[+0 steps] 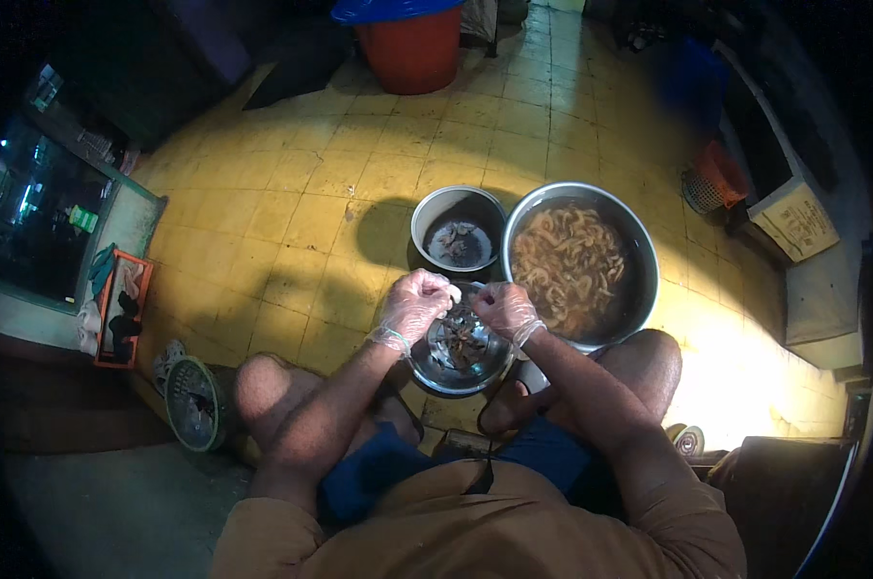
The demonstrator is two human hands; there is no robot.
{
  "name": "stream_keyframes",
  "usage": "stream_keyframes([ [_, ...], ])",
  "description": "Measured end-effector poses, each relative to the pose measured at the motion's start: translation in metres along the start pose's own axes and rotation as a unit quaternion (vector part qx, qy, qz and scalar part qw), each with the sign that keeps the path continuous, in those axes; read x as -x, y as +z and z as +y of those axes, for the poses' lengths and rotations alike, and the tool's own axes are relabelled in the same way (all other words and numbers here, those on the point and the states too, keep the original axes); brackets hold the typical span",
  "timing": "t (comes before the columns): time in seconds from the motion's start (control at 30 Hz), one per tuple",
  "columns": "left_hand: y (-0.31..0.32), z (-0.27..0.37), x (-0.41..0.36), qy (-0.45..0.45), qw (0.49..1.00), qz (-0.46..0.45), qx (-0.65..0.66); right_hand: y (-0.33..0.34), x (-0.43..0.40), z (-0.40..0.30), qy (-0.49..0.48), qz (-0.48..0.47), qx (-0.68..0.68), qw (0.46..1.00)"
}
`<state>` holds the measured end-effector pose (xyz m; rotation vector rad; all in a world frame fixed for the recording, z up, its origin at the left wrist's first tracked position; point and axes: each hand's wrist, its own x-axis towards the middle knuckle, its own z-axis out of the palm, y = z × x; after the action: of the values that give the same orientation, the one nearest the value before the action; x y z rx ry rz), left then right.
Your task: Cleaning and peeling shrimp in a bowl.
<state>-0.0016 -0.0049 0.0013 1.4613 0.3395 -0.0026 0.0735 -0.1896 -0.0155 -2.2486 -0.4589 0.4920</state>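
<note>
Both hands wear clear plastic gloves, held by bands at the wrists. My left hand (415,305) pinches a small pale piece, perhaps a peeled shrimp (454,294), between thumb and fingertips. Close by on the right, my right hand (506,311) has its fingers curled; whether anything is in them is hidden. Below both hands is a steel bowl (457,387) with dark scraps, seemingly shells (465,341). Behind it stands a metal pot (423,250) with a few greyish pieces (457,240) at the bottom. To its right, a large metal basin (651,268) holds many shrimp (568,264) in brownish liquid.
Yellow floor tiles (263,239) surround the vessels. A red tub (411,54) with a blue cover stands at the far side. On the left are an orange crate (146,289) and a green basket (218,402). An orange basket (722,174) and a cardboard box (794,221) are at right.
</note>
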Motion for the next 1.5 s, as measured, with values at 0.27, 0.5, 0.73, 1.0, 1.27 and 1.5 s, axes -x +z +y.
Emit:
stream_keyframes([
  [0.27,-0.01,-0.016,-0.01,0.01,0.995,0.051,-0.083,0.014,-0.011,0.034,-0.112,-0.132,0.13,0.976],
  [0.5,-0.009,0.014,-0.065,0.014,0.999,0.038,0.033,-0.012,-0.022,0.024,-0.084,-0.133,0.156,0.975],
  [0.73,-0.016,0.052,-0.016,-0.004,0.979,-0.087,-0.182,-0.089,-0.066,0.07,0.042,-0.183,0.327,0.926],
  [1.0,-0.047,0.051,0.014,-0.003,0.988,0.003,-0.152,-0.144,-0.103,0.148,0.447,0.167,0.145,0.867],
  [1.27,-0.031,0.048,0.007,0.059,0.983,-0.001,-0.173,-0.151,-0.079,0.197,0.468,0.194,0.093,0.857],
  [1.5,-0.026,0.055,0.005,0.085,0.975,-0.001,-0.206,-0.168,-0.082,0.181,0.415,0.176,0.188,0.873],
])
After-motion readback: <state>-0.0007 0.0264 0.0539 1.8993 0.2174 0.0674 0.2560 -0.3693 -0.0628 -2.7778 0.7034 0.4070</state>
